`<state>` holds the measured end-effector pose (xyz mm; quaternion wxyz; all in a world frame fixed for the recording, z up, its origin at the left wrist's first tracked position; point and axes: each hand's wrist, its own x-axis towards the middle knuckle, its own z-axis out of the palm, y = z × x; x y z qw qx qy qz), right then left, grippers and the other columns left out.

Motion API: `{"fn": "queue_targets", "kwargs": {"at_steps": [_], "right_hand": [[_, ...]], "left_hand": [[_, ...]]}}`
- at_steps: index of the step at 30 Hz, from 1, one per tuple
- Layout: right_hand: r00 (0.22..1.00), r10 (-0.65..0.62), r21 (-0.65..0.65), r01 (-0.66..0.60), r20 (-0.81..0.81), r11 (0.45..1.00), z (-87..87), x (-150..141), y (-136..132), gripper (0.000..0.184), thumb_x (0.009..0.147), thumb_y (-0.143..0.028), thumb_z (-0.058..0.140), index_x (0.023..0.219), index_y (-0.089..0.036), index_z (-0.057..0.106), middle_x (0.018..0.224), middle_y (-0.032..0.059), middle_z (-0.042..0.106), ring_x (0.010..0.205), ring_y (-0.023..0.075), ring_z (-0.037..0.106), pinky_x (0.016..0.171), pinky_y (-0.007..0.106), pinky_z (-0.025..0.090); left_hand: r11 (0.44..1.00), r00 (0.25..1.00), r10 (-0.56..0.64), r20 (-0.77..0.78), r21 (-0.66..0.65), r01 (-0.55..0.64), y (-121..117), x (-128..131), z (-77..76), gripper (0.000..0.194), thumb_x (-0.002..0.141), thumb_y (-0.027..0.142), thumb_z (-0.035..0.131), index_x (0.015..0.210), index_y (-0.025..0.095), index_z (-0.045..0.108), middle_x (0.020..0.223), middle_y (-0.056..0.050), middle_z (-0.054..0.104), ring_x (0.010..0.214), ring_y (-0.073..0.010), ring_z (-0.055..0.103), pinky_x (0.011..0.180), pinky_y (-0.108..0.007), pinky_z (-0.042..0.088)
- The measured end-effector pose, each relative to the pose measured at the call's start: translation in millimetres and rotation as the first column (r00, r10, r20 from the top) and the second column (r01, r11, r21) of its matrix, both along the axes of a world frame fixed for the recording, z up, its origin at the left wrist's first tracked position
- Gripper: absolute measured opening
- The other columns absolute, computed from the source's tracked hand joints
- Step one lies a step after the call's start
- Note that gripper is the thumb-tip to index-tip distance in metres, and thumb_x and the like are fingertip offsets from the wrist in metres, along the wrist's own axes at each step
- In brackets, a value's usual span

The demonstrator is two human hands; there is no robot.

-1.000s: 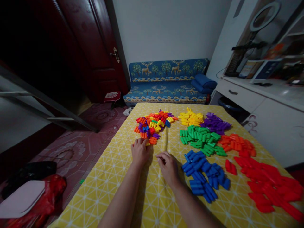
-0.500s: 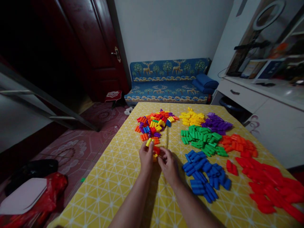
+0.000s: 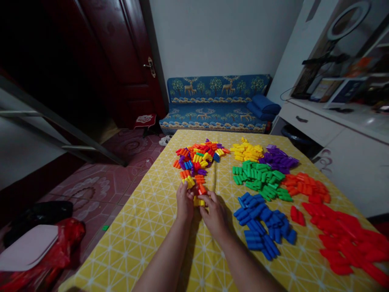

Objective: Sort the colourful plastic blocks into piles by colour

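My left hand is closed at the near edge of the mixed pile, its fingertips at a yellow ribbed plastic building block. The fingers of my right hand are pinched on another yellow block low over the table. Between the hands, an orange-red block lies just beyond the right fingertips. The mixed pile of red, orange, yellow, purple and blue blocks spreads ahead of both hands. Part of what the fingers grip is hidden.
Sorted heaps stand to the right: yellow, purple, green, orange, blue and red. A yellow patterned cloth covers the table. A blue sofa stands beyond, a white cabinet at right.
The yellow block at my left hand has come down from a raised, tilted pose to lie beside the orange blocks. My right fingers now show a yellow block more plainly.
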<state>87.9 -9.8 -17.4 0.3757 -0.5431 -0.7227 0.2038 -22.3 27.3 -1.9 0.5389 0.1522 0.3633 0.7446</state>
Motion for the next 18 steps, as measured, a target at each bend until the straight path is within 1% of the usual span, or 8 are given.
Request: {"fn": "queue_targets", "kwargs": {"at_steps": [4, 7, 10, 12, 13, 15, 16, 18], "right_hand": [[0.992, 0.042, -0.032, -0.046, -0.115, 0.998, 2.1, 3, 1, 0.028, 0.081, -0.011, 0.056, 0.101, -0.026, 0.068, 0.114, 0.0059, 0.064, 0.093, 0.0197, 0.064, 0.082, 0.034, 0.055], [0.982, 0.065, -0.023, -0.070, -0.175, 0.997, 5.6, 5, 1, 0.025, 0.085, -0.012, 0.051, 0.100, -0.024, 0.066, 0.108, 0.0051, 0.066, 0.093, 0.0187, 0.064, 0.082, 0.032, 0.053], [0.974, 0.054, -0.017, -0.059, -0.219, 0.998, 8.2, 6, 1, 0.025, 0.085, -0.014, 0.049, 0.101, -0.023, 0.066, 0.107, 0.0059, 0.067, 0.094, 0.0191, 0.063, 0.085, 0.033, 0.052], [0.961, 0.030, -0.014, -0.036, -0.277, 0.999, 8.0, 5, 2, 0.023, 0.086, -0.016, 0.049, 0.100, -0.022, 0.066, 0.105, 0.0069, 0.067, 0.094, 0.0195, 0.063, 0.084, 0.033, 0.052], [0.950, 0.009, -0.010, -0.013, -0.312, 1.000, 7.3, 6, 2, 0.021, 0.085, -0.018, 0.050, 0.098, -0.021, 0.066, 0.103, 0.0073, 0.066, 0.093, 0.0195, 0.063, 0.083, 0.033, 0.052], [0.917, -0.051, -0.007, 0.052, -0.396, 0.999, 4.7, 7, 4, 0.018, 0.085, -0.022, 0.051, 0.096, -0.020, 0.066, 0.101, 0.0077, 0.066, 0.092, 0.0195, 0.063, 0.081, 0.032, 0.051], [0.893, -0.084, -0.018, 0.085, -0.442, 0.996, 3.2, 8, 6, 0.017, 0.085, -0.025, 0.053, 0.095, -0.020, 0.066, 0.100, 0.0077, 0.067, 0.090, 0.0195, 0.063, 0.080, 0.032, 0.051], [0.824, -0.160, -0.086, 0.135, -0.543, 0.987, 0.1, 12, 8, 0.019, 0.084, -0.031, 0.056, 0.096, -0.019, 0.065, 0.094, 0.0067, 0.067, 0.083, 0.0189, 0.063, 0.075, 0.031, 0.052]], "left_hand": [[0.998, 0.998, 0.054, 0.035, -0.008, -0.054, 0, -7, -2.3, 0.033, 0.076, 0.042, 0.069, 0.097, 0.017, 0.064, 0.099, -0.007, 0.072, 0.092, -0.0176, 0.071, 0.086, -0.032, 0.056], [0.998, 0.998, 0.057, 0.036, 0.009, -0.057, -2, -10, 1.5, 0.034, 0.076, 0.039, 0.069, 0.102, 0.019, 0.063, 0.101, -0.007, 0.071, 0.093, -0.0168, 0.070, 0.086, -0.031, 0.055], [0.997, 0.997, 0.068, -0.046, 0.031, -0.066, -7, -8, 8.4, 0.032, 0.075, 0.039, 0.069, 0.100, 0.019, 0.063, 0.093, -0.004, 0.070, 0.078, -0.0145, 0.069, 0.068, -0.024, 0.054], [0.995, 0.978, 0.094, -0.188, 0.061, -0.084, -12, -6, 12.3, 0.023, 0.078, 0.039, 0.065, 0.084, 0.017, 0.063, 0.073, -0.001, 0.064, 0.061, -0.0112, 0.062, 0.054, -0.020, 0.047], [0.993, 0.958, 0.102, -0.270, 0.082, -0.083, -14, -4, 13.5, 0.024, 0.080, 0.039, 0.063, 0.073, 0.016, 0.060, 0.063, 0.001, 0.059, 0.053, -0.0095, 0.056, 0.048, -0.018, 0.042], [0.994, 0.908, 0.059, -0.415, 0.109, -0.015, -20, 0, 14.4, 0.035, 0.083, 0.041, 0.059, 0.058, 0.016, 0.055, 0.049, 0.003, 0.047, 0.042, -0.0073, 0.043, 0.042, -0.018, 0.033], [0.993, 0.885, 0.009, -0.466, 0.107, 0.046, -21, 2, 14.1, 0.038, 0.083, 0.043, 0.057, 0.056, 0.016, 0.054, 0.046, 0.004, 0.044, 0.039, -0.0070, 0.039, 0.040, -0.018, 0.030], [0.982, 0.854, -0.112, -0.507, 0.075, 0.173, -23, 4, 12.9, 0.038, 0.083, 0.046, 0.057, 0.060, 0.016, 0.060, 0.044, 0.004, 0.046, 0.038, -0.0075, 0.038, 0.038, -0.019, 0.028]]}}
